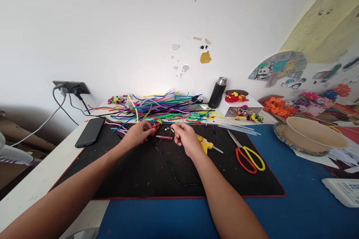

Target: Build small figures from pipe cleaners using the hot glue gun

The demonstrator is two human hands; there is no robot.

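Red figure [157, 124], pinched by left hand [137, 134]

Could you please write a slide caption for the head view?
Left hand holding a red craft, right hand a small piece, over a black mat with scissors and glue gun.

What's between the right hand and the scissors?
Head view: between the right hand and the scissors, a yellow glue gun with a pale stick at its end lies on the black mat.
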